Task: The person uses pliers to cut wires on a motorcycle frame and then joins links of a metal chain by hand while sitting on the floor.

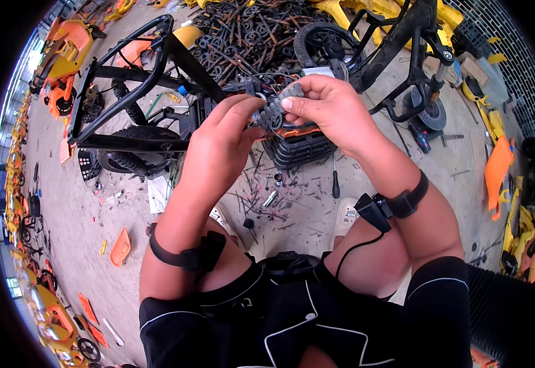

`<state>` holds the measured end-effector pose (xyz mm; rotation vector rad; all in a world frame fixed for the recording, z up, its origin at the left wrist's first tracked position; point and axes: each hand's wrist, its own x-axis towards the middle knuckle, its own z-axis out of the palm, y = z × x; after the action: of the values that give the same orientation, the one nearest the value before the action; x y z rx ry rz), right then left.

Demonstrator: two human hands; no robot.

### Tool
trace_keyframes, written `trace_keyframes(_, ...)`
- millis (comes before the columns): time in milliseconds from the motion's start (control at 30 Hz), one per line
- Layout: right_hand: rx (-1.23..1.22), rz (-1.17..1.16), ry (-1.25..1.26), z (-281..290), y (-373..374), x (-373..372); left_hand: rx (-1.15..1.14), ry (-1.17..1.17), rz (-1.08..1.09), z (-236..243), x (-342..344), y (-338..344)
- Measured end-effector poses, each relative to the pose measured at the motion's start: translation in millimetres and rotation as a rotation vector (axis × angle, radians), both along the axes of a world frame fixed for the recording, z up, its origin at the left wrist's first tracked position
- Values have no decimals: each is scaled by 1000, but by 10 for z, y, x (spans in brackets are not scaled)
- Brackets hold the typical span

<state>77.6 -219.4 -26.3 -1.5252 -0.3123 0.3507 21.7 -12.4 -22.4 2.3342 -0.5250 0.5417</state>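
Note:
My left hand point(224, 132) is curled at a cluster of dirty grey-black parts point(271, 115), its fingertips closed on them. My right hand point(328, 107) pinches a grey, dusty piece point(292, 93) between thumb and fingers, close beside that cluster. Both hands are over a black ribbed housing point(298, 153) with an orange strip, set among cables and the black tubular vehicle frame point(209, 86). What exactly the small parts are, and whether they are joined, I cannot tell.
A pile of dark metal parts point(236, 43) lies behind. A screwdriver point(335, 184) and loose fasteners point(270, 197) lie on the floor, a drill point(420, 140) at right. A second frame with wheel point(430, 110) stands right. Yellow-orange vehicle bodies point(71, 55) line the left.

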Motion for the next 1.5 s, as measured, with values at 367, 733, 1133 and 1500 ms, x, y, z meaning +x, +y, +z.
trace_keyframes(367, -69, 72, -27, -48, 54, -18, -70, 204, -126, 60, -73, -50)
trace_keyframes(733, -270, 69, -225, -57, 119, -84, -20, 309, -146, -12, -79, -25)
trace_keyframes(1133, -61, 21, -201, -4, 165, -146, -238, 425, -131, 23, -55, -91)
trace_keyframes(1500, -24, 17, -184, -23, 181, -127, -304, 458, -136, 5, -34, -102)
